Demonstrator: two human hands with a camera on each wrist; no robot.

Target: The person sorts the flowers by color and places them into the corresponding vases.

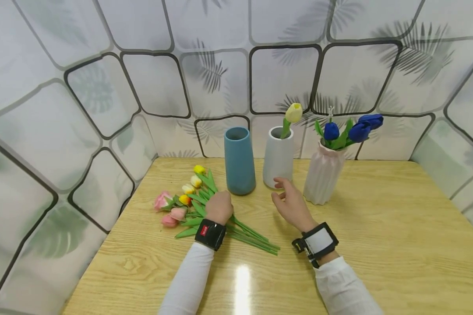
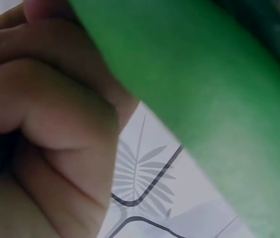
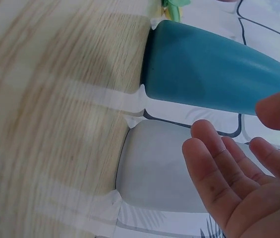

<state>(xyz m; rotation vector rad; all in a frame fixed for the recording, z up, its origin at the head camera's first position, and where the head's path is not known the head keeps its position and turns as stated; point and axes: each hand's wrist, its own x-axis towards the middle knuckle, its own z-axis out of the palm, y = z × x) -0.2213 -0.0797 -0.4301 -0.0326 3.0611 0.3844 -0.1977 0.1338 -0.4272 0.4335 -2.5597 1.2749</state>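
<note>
My left hand (image 1: 219, 207), fingers curled, is over a bunch of artificial flowers and appears to grip stems (image 1: 256, 238) there; what lies inside the fingers is hidden. The bunch has yellow, white and pink tulips (image 1: 178, 213) and a pink rose (image 1: 163, 200), blooms toward the left. A green leaf (image 2: 194, 114) passes close to the curled fingers in the left wrist view. My right hand (image 1: 293, 208) holds nothing, its fingers spread loosely in front of the white vase (image 1: 277, 162). One pale yellow tulip (image 1: 294, 113) stands in that vase.
A blue vase (image 1: 239, 162) stands left of the white one. To the right, a ribbed pinkish vase (image 1: 324, 175) holds blue tulips (image 1: 359, 131). All stand on a wooden table (image 1: 378, 245) before a patterned wall covering (image 1: 217, 83).
</note>
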